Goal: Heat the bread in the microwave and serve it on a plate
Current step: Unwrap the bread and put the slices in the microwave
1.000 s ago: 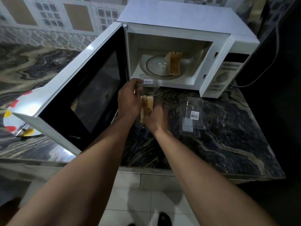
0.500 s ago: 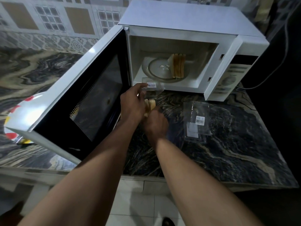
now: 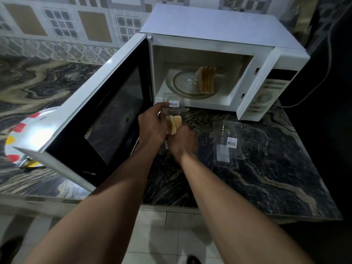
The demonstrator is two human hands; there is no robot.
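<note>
Two hands on a bread packet, right at the open microwave door

Far left, a spotted plate [image 3: 22, 130] sits on the marble counter [image 3: 266, 178], half behind the swung-open door [image 3: 91, 119]; then the left hand [image 3: 152, 126] pinches the clear wrapper [image 3: 174, 105] by its top, the right hand [image 3: 183, 141] is curled around the bread slices [image 3: 174, 123] – more slices [image 3: 207, 80] stand on the turntable inside the microwave [image 3: 219, 31] – and an empty wrapper [image 3: 228, 141] lies flat to the right

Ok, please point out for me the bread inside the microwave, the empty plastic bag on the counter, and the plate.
bread inside the microwave [image 3: 207, 80], head view, crust edges of the slices.
empty plastic bag [image 3: 229, 141], head view, beside its barcode label.
plate [image 3: 16, 137], head view, rim beside the open door.
</note>
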